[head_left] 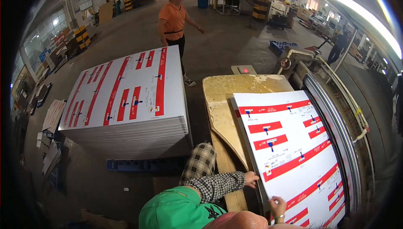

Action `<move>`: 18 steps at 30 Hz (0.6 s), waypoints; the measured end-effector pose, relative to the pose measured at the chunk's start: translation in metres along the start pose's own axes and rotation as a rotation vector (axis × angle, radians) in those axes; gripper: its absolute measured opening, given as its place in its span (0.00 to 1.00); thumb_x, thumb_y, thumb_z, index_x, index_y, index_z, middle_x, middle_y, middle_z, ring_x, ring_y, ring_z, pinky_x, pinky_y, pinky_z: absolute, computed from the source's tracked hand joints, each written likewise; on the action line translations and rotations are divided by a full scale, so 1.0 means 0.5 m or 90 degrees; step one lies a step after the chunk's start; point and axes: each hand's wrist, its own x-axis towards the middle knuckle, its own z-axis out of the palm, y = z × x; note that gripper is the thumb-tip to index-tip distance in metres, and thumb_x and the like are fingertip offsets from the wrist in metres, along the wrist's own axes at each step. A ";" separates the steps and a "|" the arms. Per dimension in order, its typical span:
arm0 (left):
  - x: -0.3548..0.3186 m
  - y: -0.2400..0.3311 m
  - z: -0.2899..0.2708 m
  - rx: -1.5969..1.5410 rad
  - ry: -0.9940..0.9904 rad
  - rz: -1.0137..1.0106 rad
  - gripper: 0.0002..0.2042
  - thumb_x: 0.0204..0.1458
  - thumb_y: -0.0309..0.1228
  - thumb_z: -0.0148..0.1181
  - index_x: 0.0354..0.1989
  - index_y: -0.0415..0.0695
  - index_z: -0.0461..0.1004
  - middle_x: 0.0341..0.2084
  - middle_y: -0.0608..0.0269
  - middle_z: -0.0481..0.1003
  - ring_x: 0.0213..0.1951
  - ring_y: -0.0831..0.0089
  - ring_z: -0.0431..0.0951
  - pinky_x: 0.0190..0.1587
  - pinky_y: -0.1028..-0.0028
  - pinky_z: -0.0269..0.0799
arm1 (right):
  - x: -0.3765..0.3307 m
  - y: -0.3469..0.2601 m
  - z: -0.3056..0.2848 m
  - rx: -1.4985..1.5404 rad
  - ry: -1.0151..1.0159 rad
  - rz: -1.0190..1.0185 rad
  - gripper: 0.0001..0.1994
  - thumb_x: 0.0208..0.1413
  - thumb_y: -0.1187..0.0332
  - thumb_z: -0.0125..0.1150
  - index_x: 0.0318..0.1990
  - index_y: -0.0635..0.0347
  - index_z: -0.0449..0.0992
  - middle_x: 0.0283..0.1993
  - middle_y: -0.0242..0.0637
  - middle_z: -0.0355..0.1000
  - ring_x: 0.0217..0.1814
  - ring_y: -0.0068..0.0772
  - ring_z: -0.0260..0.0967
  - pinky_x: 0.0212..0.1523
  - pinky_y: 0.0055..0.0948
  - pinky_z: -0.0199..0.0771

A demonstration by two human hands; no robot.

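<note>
A stack of large white printed sheets [275, 155] with red bands and small blue marks lies on the machine's feed table, slanting to the right. My left hand [252, 179], in a black-and-white checked sleeve, is at the stack's left edge with its fingers curled against it. Whether a sheet is pinched there is hard to see. Nearer to me, my right hand [277, 207] is over the same sheets close to their near left side, its fingers curled in and a band on the wrist. What it holds, if anything, is hidden.
At left, a tall stack of similar sheets [138, 67] rests on a blue pallet [138, 164]. A worn wooden board [222, 99] adjoins the feed table. Metal rollers [338, 139] run along the right. Beyond the tall stack stands a person in an orange shirt [172, 21].
</note>
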 end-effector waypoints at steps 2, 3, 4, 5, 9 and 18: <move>0.013 -0.009 -0.007 0.019 -0.034 -0.047 0.24 0.54 0.41 0.53 0.52 0.34 0.62 0.46 0.51 0.68 0.40 0.67 0.72 0.44 0.63 0.74 | 0.060 0.020 -0.020 -0.029 0.040 0.125 0.09 0.38 0.67 0.63 0.27 0.63 0.77 0.23 0.47 0.73 0.26 0.43 0.71 0.29 0.35 0.68; 0.019 -0.014 -0.011 0.008 -0.046 -0.033 0.23 0.54 0.41 0.53 0.52 0.36 0.63 0.45 0.54 0.69 0.38 0.69 0.72 0.42 0.64 0.75 | 0.085 0.023 -0.027 -0.083 0.113 0.183 0.12 0.40 0.65 0.62 0.30 0.64 0.78 0.27 0.49 0.73 0.30 0.44 0.73 0.32 0.34 0.70; 0.026 -0.021 -0.012 0.000 -0.064 -0.016 0.22 0.54 0.41 0.53 0.51 0.38 0.65 0.44 0.58 0.70 0.37 0.72 0.72 0.40 0.66 0.75 | 0.095 0.022 -0.024 -0.066 0.113 0.189 0.14 0.41 0.64 0.62 0.32 0.65 0.77 0.30 0.50 0.73 0.34 0.45 0.72 0.36 0.34 0.69; 0.033 -0.024 -0.014 -0.005 -0.074 -0.019 0.20 0.54 0.40 0.52 0.51 0.40 0.66 0.42 0.60 0.70 0.33 0.74 0.71 0.39 0.67 0.75 | 0.103 0.018 -0.015 -0.050 0.127 0.177 0.16 0.41 0.62 0.63 0.35 0.66 0.76 0.34 0.51 0.73 0.38 0.46 0.71 0.40 0.35 0.69; 0.042 -0.030 -0.015 -0.049 -0.074 -0.007 0.17 0.51 0.31 0.55 0.49 0.39 0.68 0.38 0.59 0.74 0.30 0.72 0.74 0.36 0.67 0.75 | 0.043 -0.015 0.055 -0.193 -0.004 -0.032 0.32 0.36 0.55 0.68 0.47 0.68 0.69 0.52 0.55 0.65 0.58 0.54 0.58 0.59 0.41 0.55; -0.004 -0.004 -0.022 -0.179 -0.185 -0.018 0.12 0.41 0.31 0.65 0.30 0.35 0.74 0.22 0.60 0.75 0.20 0.75 0.72 0.26 0.74 0.69 | 0.030 -0.093 -0.052 0.158 -0.086 0.049 0.15 0.43 0.71 0.56 0.40 0.69 0.74 0.42 0.49 0.74 0.46 0.36 0.71 0.47 0.29 0.69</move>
